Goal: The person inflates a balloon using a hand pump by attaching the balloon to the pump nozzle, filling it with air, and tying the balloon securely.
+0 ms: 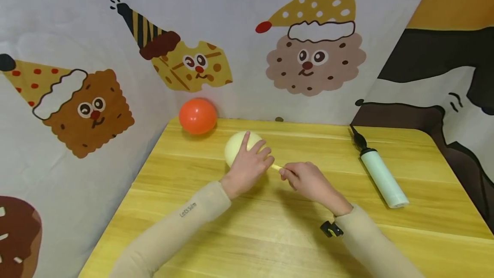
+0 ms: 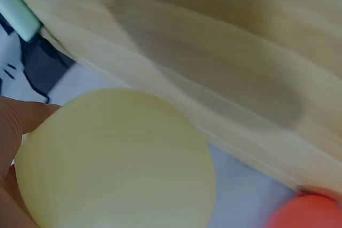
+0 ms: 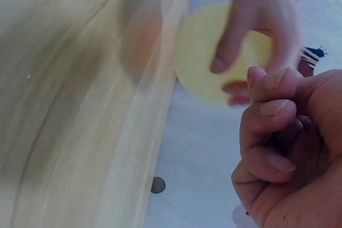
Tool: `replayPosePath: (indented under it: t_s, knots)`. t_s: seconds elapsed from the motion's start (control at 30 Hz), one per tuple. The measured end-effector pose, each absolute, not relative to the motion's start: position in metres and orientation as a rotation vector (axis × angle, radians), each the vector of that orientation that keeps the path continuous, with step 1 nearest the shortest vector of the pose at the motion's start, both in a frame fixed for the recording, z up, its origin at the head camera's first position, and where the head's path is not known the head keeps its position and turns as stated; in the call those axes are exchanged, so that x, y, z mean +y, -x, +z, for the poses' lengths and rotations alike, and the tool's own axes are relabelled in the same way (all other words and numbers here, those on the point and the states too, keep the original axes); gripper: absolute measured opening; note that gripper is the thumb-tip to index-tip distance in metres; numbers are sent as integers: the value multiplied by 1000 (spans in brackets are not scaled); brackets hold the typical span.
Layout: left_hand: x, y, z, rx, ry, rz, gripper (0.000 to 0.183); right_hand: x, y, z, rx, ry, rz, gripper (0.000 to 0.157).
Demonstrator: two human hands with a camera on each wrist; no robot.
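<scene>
A pale yellow inflated balloon (image 1: 233, 146) is held above the wooden table, its round body filling much of the left wrist view. My left hand (image 1: 250, 164) grips it near the neck side, fingers spread over its surface. Stretched toward the right is the balloon's thin neck (image 1: 276, 167), and my right hand (image 1: 308, 180) pinches its end between thumb and forefinger. In the right wrist view the other fingers (image 3: 267, 164) of that hand curl into the palm. The balloon's mouth is hidden in the pinch.
An orange-red balloon (image 1: 198, 116) rests at the table's back left corner. On the right lies a mint green hand pump (image 1: 384, 178) with a black nozzle. A cloth with printed cartoon biscuits (image 1: 316, 65) hangs behind the wooden table (image 1: 247, 239).
</scene>
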State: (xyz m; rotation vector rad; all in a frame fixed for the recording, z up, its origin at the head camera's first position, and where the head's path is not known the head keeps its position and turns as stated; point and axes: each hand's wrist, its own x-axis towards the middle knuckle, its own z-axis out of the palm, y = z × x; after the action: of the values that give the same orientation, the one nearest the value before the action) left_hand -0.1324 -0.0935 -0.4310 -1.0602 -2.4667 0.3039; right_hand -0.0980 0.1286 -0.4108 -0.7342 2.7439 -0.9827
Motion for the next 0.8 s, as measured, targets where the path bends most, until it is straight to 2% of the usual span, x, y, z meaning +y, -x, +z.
replayPosePath:
  t_s: [0.27,0.43,0.6,0.67,0.73,0.8]
  knots:
    - [-108,133,-446,-2548,1053,309,26,139,90,-409,2644,757,-1017,22]
    - [-101,125,-460,-2551,1095,387,13,130,92,-419,2697,860,-952,20]
    - [-100,121,-470,-2533,1143,464,46,121,93,-432,2747,909,-871,17]
    - [-101,120,-470,-2510,1168,500,46,118,92,-435,2751,895,-854,16]
    - [-102,119,-466,-2493,1170,496,34,115,91,-437,2753,868,-846,14]
    - [-102,118,-461,-2498,1161,437,46,111,90,-438,2767,852,-832,13]
